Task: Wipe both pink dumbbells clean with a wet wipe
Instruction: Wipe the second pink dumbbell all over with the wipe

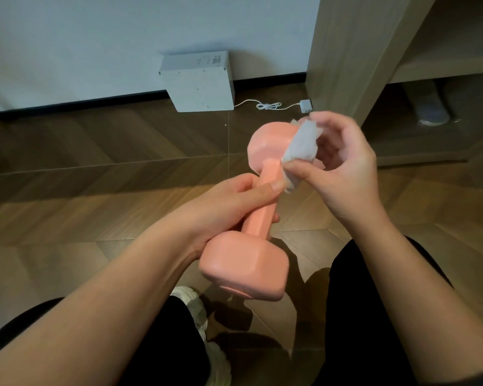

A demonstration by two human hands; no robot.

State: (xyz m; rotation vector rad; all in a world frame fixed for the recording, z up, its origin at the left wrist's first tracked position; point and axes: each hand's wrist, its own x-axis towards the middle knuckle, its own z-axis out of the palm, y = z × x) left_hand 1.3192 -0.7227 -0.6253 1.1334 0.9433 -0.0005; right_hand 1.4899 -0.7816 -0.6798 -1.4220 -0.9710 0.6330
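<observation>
Left of the left hand lies open floor. Right of the right hand stands a wooden shelf unit; beyond both hands, a white box and cable.

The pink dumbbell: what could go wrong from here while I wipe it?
1. Only the left hand grips the pink dumbbell, by its handle, above a white shoe; a damp handle might slip and fall on the foot.
2. The wet wipe in the right hand is crumpled, so it may miss spots.
</observation>
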